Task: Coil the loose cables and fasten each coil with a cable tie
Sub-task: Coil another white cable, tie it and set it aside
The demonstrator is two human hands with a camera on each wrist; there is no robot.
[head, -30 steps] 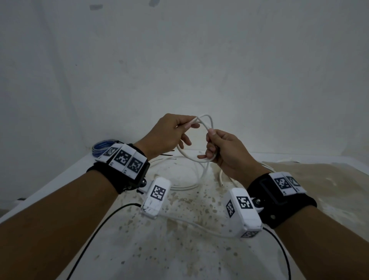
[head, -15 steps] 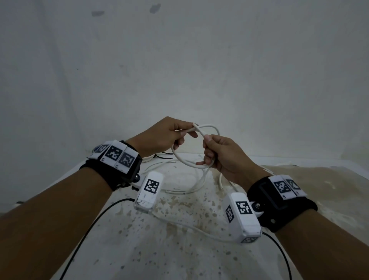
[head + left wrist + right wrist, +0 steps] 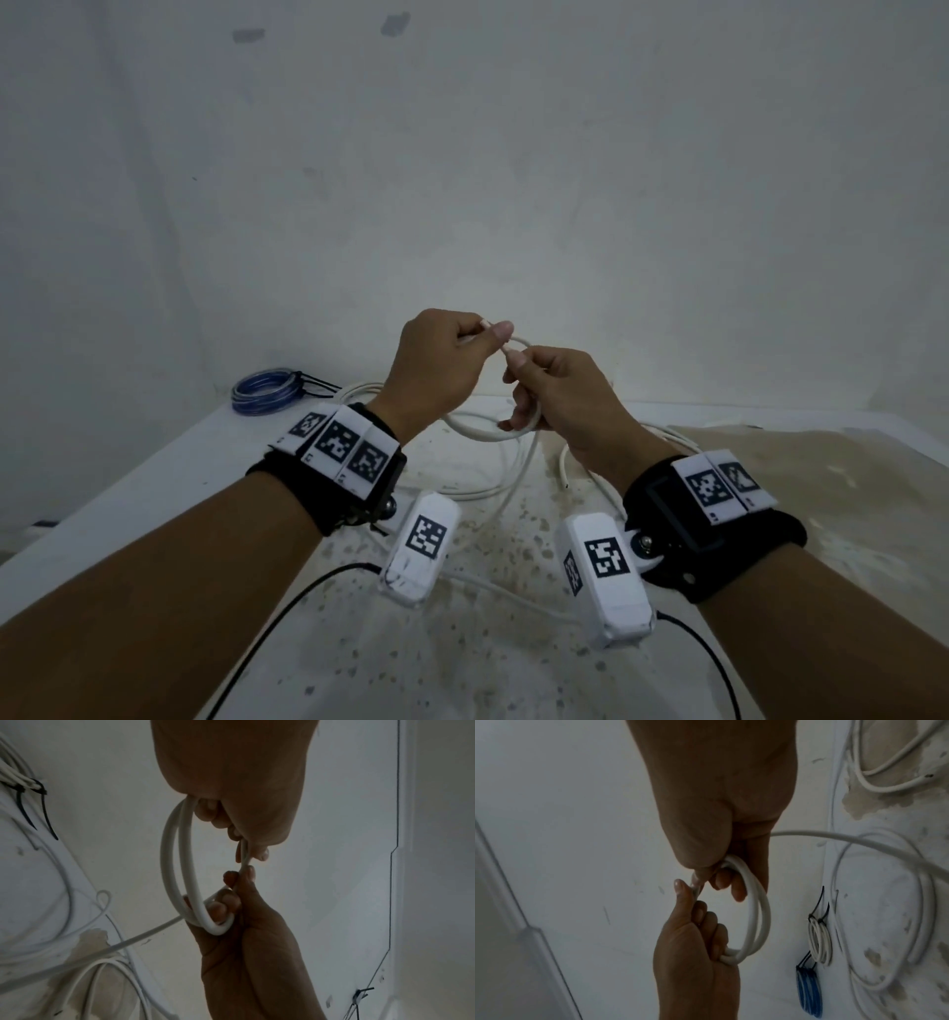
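A white cable coil [image 3: 480, 432] of two turns hangs in the air between both hands, above the stained white table [image 3: 154, 493]. My left hand [image 3: 462, 349] pinches the top of the coil between thumb and fingers. My right hand [image 3: 544, 383] curls round the coil's lower right side and meets the left thumb at the top. In the left wrist view both turns of the coil [image 3: 177, 862] show, with the cable's loose tail [image 3: 133, 940] trailing down to the table. The right wrist view shows the same coil [image 3: 759, 912] gripped by both hands.
A blue coil [image 3: 264, 390] with black tie ends lies at the table's back left corner. A small tied white coil [image 3: 820, 941] lies beside it. Loose white cable [image 3: 513, 478] loops over the middle of the table. A wall stands just behind.
The hands have drawn closer together and the held loop has got smaller. The left thumb now meets the right fingers at its top. The view has dipped, so the blue coil shows.
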